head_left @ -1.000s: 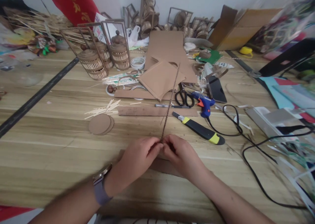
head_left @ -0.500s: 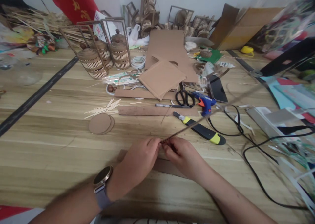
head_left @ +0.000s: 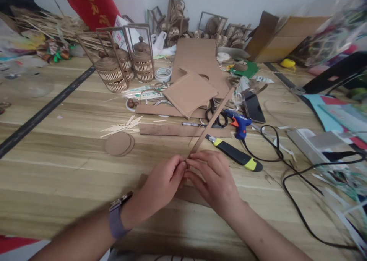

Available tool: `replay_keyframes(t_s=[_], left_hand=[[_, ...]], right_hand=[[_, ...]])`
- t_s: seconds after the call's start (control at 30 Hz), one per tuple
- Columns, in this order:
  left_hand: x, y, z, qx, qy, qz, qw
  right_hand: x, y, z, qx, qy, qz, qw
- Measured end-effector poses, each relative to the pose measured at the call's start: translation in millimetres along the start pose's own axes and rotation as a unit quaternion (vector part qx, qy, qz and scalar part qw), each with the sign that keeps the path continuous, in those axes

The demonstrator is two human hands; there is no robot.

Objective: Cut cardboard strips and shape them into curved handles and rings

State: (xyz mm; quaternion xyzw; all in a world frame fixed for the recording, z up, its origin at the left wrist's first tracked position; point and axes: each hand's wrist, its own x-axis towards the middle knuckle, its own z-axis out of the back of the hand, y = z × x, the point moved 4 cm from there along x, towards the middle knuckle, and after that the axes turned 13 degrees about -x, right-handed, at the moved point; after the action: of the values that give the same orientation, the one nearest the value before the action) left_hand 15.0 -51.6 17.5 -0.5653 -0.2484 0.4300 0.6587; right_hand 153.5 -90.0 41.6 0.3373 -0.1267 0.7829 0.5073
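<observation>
A long thin cardboard strip (head_left: pixel 210 123) slants from my fingers up to the right, over the scissors. My left hand (head_left: pixel 163 184) pinches its near end between thumb and fingers. Close against it, my right hand (head_left: pixel 216 177) has its fingertips on the same end, fingers bent. The very tip of the strip is hidden between the fingers. Under both hands lies a flat brown cardboard piece (head_left: pixel 192 196), mostly covered. Left of the hands, round cardboard discs (head_left: pixel 117 143) overlap beside several thin sticks (head_left: pixel 122 126).
A black and yellow cutter (head_left: pixel 235 153), a blue glue gun (head_left: pixel 238 122) and scissors (head_left: pixel 215 115) lie to the right. Black cables (head_left: pixel 292 207) loop across the right side. Small lantern-like baskets (head_left: pixel 110 74) stand behind at left; cardboard sheets (head_left: pixel 190 93) lie at the centre.
The strip's far end has swung left and now points more away from me, its flat face showing. My right hand's fingers have spread somewhat, and my left wrist has turned.
</observation>
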Motion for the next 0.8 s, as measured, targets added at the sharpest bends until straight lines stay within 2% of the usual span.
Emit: replay_keyframes(t_s=[0.13,0.27,0.47,0.6,0.8], left_hand=[[-3.4,-3.1,-2.9,0.004,0.021,-0.008,1.0],[-5.4,-6.4,-2.9,0.104,0.006,-0.037,0.994],[-7.1,-3.6,-4.7,0.231,-0.007,-0.111,0.967],[-9.5,-6.7,-2.9,0.243,0.002,-0.185,0.952],[-11.4,-17.2,3.2,0.25,0.018,-0.253,0.934]], right_hand=[[1.6,-2.3,2.4,0.042,-0.01,-0.011,0.999],[0.9,-3.4,2.0,0.075,-0.006,-0.029,0.997],[1.6,-6.9,1.4,0.107,0.009,-0.087,0.99],[1.5,-12.1,1.1,0.15,0.042,-0.133,0.979],[-3.3,-16.3,0.8,0.192,0.036,-0.159,0.968]])
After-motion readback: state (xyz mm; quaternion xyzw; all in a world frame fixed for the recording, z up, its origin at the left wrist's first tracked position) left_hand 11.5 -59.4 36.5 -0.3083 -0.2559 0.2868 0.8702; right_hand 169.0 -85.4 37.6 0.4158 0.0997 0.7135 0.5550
